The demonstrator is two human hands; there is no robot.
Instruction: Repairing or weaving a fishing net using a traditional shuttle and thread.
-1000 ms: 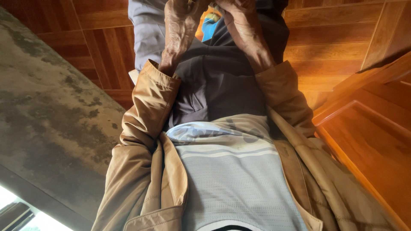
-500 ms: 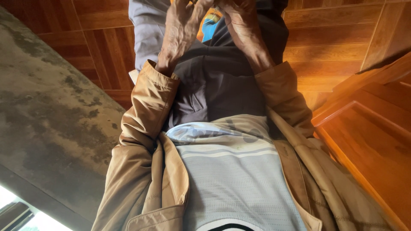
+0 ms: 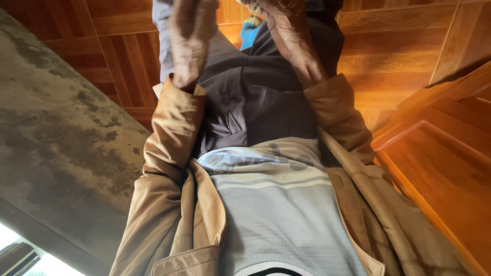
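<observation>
Dark garment (image 3: pixel 255 87): hanging smooth, slightly creased, between both raised hands, above pale striped shirt (image 3: pixel 281 204).
Left hand (image 3: pixel 189 36): fingers showing loosely open, touching garment's edge.
Right hand (image 3: pixel 289 30): grip unclear, partly cropped.

There's a small bright blue and orange object (image 3: pixel 249 31), soft-looking like cloth, sitting right between the left hand (image 3: pixel 190 36) and the right hand (image 3: pixel 289 30), just beside the right one. Mostly hidden, so can't tell its full shape.
</observation>
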